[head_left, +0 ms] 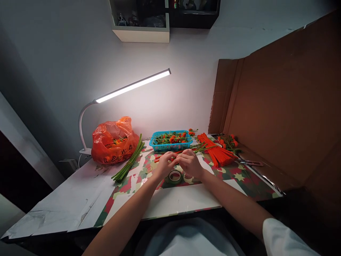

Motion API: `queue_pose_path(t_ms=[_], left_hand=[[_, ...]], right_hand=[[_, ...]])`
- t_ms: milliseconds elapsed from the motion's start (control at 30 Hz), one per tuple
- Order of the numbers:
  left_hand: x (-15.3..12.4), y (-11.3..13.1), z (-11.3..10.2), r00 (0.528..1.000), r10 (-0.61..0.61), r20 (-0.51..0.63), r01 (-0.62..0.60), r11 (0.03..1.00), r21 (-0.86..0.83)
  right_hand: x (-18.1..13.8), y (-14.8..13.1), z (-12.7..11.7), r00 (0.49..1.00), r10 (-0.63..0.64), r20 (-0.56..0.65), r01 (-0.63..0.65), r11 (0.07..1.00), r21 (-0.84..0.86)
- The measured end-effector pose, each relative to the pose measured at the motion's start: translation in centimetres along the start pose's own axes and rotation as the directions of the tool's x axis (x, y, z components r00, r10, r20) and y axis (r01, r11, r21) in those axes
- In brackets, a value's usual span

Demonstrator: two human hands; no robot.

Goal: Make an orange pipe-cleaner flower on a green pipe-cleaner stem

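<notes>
My left hand (166, 165) and my right hand (191, 164) meet over the middle of the table, fingertips pinched together. What lies between the fingers is too small and hidden to name. Thin orange-red fuzzy strips (157, 159) show just behind my left hand; whether they touch it I cannot tell. Green stems (203, 147) run out behind my right hand. Below the hands lies a roll of green tape (175, 176). Behind them stands a blue plastic basket (170, 147) with orange flowers on green stems. To the right is a bundle of orange-red strips (217, 152).
An orange plastic bag (114, 138) with orange items stands at left, beside a bundle of green stems (129, 161). More orange flowers (229, 142) and scissors (252, 163) lie at right. A clip lamp (133, 85) reaches overhead; a cardboard wall (282, 106) borders the right.
</notes>
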State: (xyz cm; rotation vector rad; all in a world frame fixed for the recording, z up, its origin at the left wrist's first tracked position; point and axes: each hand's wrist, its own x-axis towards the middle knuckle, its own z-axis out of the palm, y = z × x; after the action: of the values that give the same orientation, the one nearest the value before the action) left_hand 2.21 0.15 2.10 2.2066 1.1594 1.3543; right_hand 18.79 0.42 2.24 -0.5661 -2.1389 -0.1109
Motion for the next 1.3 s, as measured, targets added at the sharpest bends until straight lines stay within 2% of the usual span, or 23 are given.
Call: queue_pose_path(t_ms=[67, 133, 200, 267, 333, 433, 500, 667, 733, 767, 867, 967, 1033, 1100, 1200, 1267, 1300], left_hand=[[-0.1, 0.2, -0.1, 0.998, 0.052, -0.044, -0.049, 0.997, 0.062], [-0.1, 0.3, -0.1, 0.991, 0.097, -0.09, -0.084, 0.987, 0.135], [-0.3, 0.4, -0.2, 0.984, 0.138, -0.113, -0.112, 0.971, 0.213], [-0.3, 0.4, -0.2, 0.979, 0.167, -0.119, -0.125, 0.947, 0.296], [-0.4, 0.4, -0.1, 0.976, 0.186, -0.116, -0.129, 0.915, 0.382], [-0.4, 0.6, -0.1, 0.973, 0.207, -0.104, -0.128, 0.855, 0.503], [-0.4, 0.6, 0.0, 0.972, 0.219, -0.09, -0.133, 0.821, 0.556], [-0.4, 0.8, 0.0, 0.973, 0.223, -0.06, -0.144, 0.788, 0.598], [-0.5, 0.9, 0.0, 0.975, 0.218, -0.053, -0.145, 0.791, 0.594], [-0.5, 0.9, 0.0, 0.976, 0.212, -0.051, -0.143, 0.801, 0.582], [-0.5, 1.1, -0.2, 0.984, 0.173, -0.047, -0.127, 0.857, 0.499], [-0.5, 1.4, -0.5, 0.991, 0.129, -0.017, -0.112, 0.909, 0.402], [-0.4, 1.5, -0.7, 0.994, 0.107, 0.008, -0.104, 0.932, 0.346], [-0.3, 1.4, -0.9, 0.995, 0.091, 0.027, -0.095, 0.961, 0.26], [0.0, 0.9, -1.1, 0.998, 0.014, 0.065, -0.016, 1.0, 0.027], [0.1, 0.5, -1.4, 0.981, -0.127, 0.146, 0.151, 0.975, -0.164], [0.2, 0.3, -1.6, 0.954, -0.213, 0.212, 0.264, 0.931, -0.251]], right_hand=[[0.1, -0.6, 0.2, 0.981, 0.147, -0.129, -0.137, 0.987, 0.083], [0.1, -1.0, 0.5, 0.909, 0.362, -0.206, -0.317, 0.922, 0.222], [0.1, -1.1, 1.0, 0.815, 0.56, -0.147, -0.475, 0.792, 0.384], [0.2, -0.8, 1.6, 0.747, 0.664, -0.004, -0.561, 0.634, 0.532], [0.3, -0.5, 2.1, 0.69, 0.714, 0.118, -0.595, 0.468, 0.653], [0.6, -0.1, 2.4, 0.605, 0.763, 0.228, -0.609, 0.259, 0.75], [0.7, -0.1, 2.4, 0.578, 0.767, 0.279, -0.623, 0.195, 0.758], [0.6, 0.2, 2.5, 0.541, 0.76, 0.36, -0.654, 0.111, 0.748], [0.4, 0.5, 2.7, 0.56, 0.751, 0.35, -0.65, 0.136, 0.748], [0.3, 0.6, 2.8, 0.587, 0.742, 0.324, -0.642, 0.183, 0.744], [0.0, 1.0, 2.8, 0.725, 0.662, 0.188, -0.595, 0.465, 0.655], [-0.2, 1.3, 2.2, 0.849, 0.516, 0.113, -0.512, 0.751, 0.418], [-0.2, 1.6, 1.6, 0.91, 0.401, 0.1, -0.414, 0.878, 0.24], [-0.3, 1.8, 1.1, 0.951, 0.288, 0.11, -0.297, 0.952, 0.076], [-0.1, 2.0, 0.4, 0.976, 0.16, 0.15, -0.15, 0.986, -0.074], [0.0, 1.9, 0.1, 0.982, 0.1, 0.158, -0.088, 0.993, -0.084], [0.1, 1.9, 0.0, 0.984, 0.085, 0.155, -0.077, 0.995, -0.058]])
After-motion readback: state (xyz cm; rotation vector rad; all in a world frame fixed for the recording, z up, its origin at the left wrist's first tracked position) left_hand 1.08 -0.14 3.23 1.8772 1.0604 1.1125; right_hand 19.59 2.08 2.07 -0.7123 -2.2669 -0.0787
